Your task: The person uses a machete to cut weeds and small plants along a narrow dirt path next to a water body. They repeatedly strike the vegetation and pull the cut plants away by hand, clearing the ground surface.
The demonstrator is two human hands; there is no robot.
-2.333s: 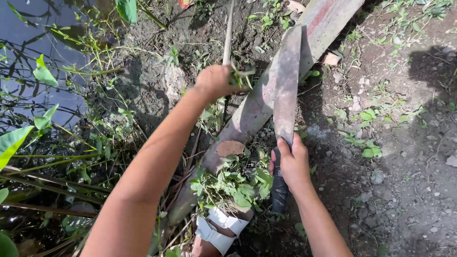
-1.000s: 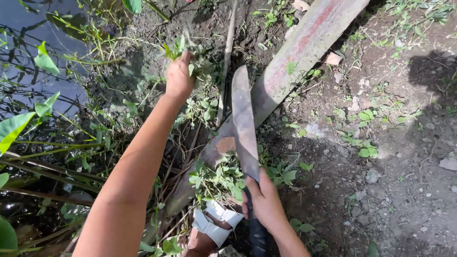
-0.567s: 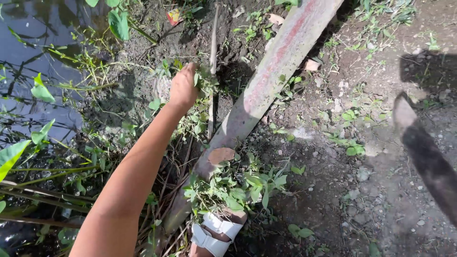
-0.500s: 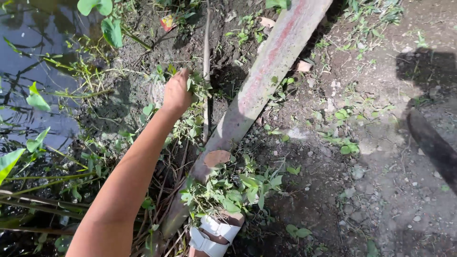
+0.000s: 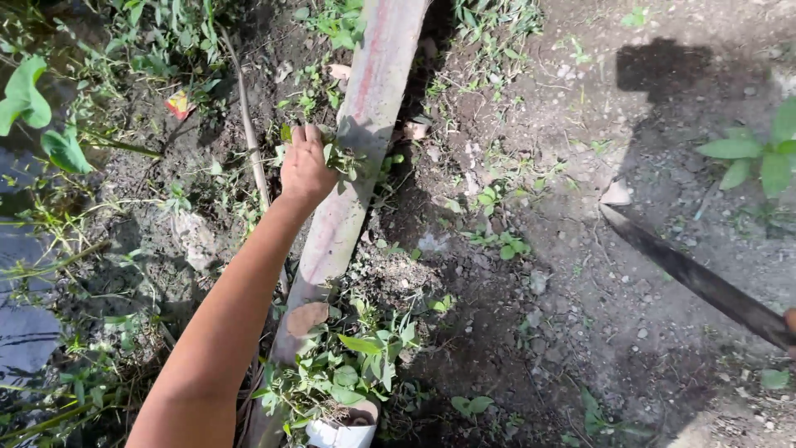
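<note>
My left hand (image 5: 305, 170) is stretched way out in front of me, fingers curled tight around a little clump of weeds (image 5: 340, 158). The leaves poke out past my knuckles on the right side of my fist, right up against the long weathered plank (image 5: 365, 124) that runs diagonally over the dirt. So the weeds are basically in my grip and touching the plank's left edge.

My right hand (image 5: 790, 319) is barely in view, just a sliver at the right edge of the frame, so I can't tell how it's closed. The machete (image 5: 692, 278) comes out from there, its long dark blade pointing up and left over bare soil (image 5: 580, 332), tip well apart from the plank and from my left hand.

Closer to me, near the bottom end of the plank, there's a bigger patch of leafy green plants (image 5: 348, 365), with something white (image 5: 344, 433) under it that I can't make out. A thin dry stick (image 5: 249, 124) lies just left of my left hand, and dark water (image 5: 25, 332) sits over on the far left.
</note>
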